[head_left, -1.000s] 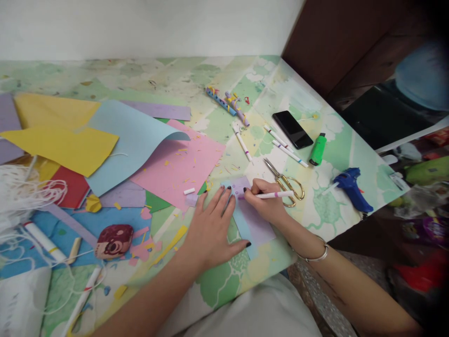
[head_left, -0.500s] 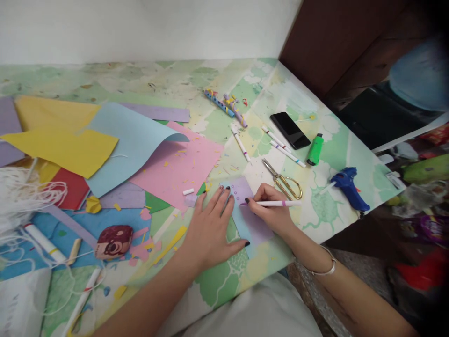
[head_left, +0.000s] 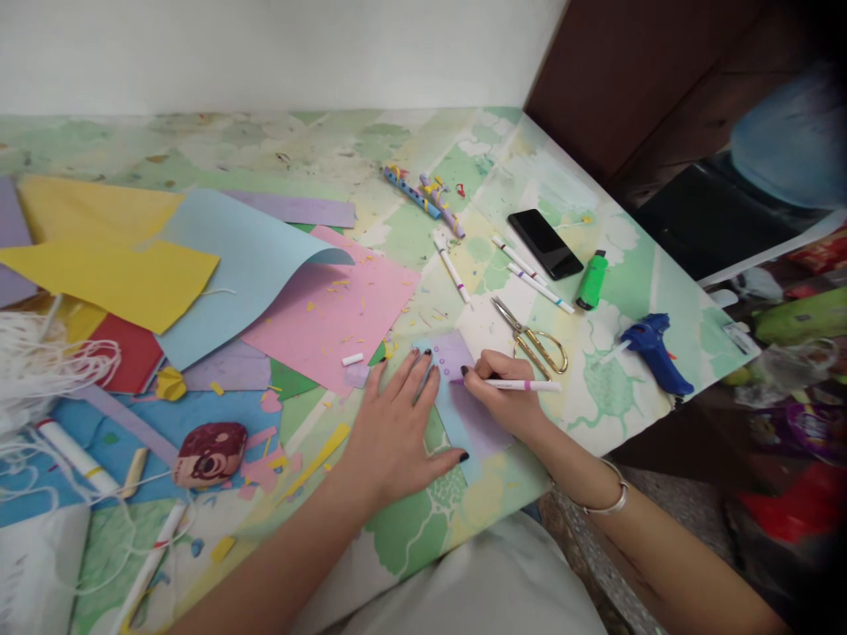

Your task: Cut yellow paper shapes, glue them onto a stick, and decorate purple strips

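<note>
My right hand (head_left: 504, 392) is closed round a white marker pen (head_left: 529, 385) with a purple band, its tip at the purple paper (head_left: 482, 414). Small purple circles are drawn near the top of that paper, which borders a light blue strip (head_left: 450, 419). My left hand (head_left: 397, 423) lies flat with fingers spread, its fingertips on the paper's left side. Just left of those fingers sits a white pen cap (head_left: 353, 360). Gold-handled scissors (head_left: 529, 335) rest beyond my right hand.
Loose marker pens (head_left: 453, 267), a black phone (head_left: 545, 243), a green utility knife (head_left: 591, 280) and a blue glue gun (head_left: 657, 353) lie to the right. Rolled paper sticks (head_left: 423, 198) are farther back. Coloured sheets (head_left: 225, 265), white string (head_left: 53, 353) and paper scraps spread over the left side.
The whole view has shifted slightly. My right hand keeps the marker at the purple paper with only a tiny movement, and my left hand stays flat.
</note>
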`<state>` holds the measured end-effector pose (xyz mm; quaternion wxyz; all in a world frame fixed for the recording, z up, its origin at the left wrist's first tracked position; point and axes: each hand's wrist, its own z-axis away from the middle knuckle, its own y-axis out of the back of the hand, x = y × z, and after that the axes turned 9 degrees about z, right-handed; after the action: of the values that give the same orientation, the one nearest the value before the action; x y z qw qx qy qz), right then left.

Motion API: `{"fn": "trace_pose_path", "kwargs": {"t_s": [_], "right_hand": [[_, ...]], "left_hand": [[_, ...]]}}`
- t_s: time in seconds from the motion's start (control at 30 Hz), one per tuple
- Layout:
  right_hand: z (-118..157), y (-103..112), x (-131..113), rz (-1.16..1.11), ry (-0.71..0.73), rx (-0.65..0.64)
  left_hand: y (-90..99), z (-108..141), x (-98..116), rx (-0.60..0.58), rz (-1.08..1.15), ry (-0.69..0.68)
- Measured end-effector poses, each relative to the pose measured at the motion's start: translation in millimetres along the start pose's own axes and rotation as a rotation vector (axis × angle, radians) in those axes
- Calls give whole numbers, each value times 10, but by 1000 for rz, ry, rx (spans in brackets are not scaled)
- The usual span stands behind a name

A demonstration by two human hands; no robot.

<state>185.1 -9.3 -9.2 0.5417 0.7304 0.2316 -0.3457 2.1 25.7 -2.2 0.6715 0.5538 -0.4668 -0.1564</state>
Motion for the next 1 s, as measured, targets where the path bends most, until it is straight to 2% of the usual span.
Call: {"fn": "trace_pose_path", "kwargs": {"t_s": [0.47, 1.0], "right_hand": [[-12, 3, -18, 94, 50, -12], [-11, 10, 0, 101, 71, -20]], "left_hand": [[-2, -1, 3, -5, -4, 8], [-1, -1, 9, -18, -13, 21]]}}
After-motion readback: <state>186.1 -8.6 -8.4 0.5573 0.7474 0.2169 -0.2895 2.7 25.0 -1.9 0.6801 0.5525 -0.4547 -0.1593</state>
